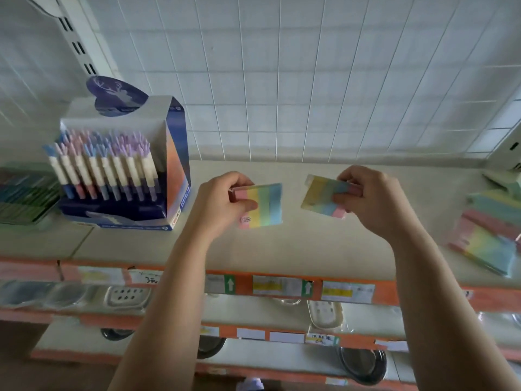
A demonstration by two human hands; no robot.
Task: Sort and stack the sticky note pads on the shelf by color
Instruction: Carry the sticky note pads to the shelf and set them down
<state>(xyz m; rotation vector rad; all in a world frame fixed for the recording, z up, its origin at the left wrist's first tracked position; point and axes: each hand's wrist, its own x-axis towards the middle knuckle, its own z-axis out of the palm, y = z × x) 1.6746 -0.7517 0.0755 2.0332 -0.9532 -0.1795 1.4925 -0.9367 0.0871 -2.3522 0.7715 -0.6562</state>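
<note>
Striped sticky note pad [263,206], a flat rectangular paper block banded pink, yellow, green and blue, was held in the air above the pale shelf [282,244]. The left grip [225,200] pinched it at its pink end, thumb across the front and fingers curled behind. A second striped pad [321,194] of the same colours was held tilted just to the right, apart from the first. The right grip [363,200] pinched it too at the pink end. More striped pads lay in a slanting pile [487,241] at the shelf's right end. A blue cardboard display box of pastel pens [121,165] stood at the left.

Both pads looked thin and light, easy to carry in a two-finger pinch. They seemed stiff enough to keep their shape when held by one end, though a hard squeeze would probably bend them. A faint sheen suggested clear film wrapping, which I could not confirm; if so, the faces would be slippery and stacked pads would tend to slide. The safest hold was probably across the thickness at a short end, leaving the broad face free to set down flat.
</note>
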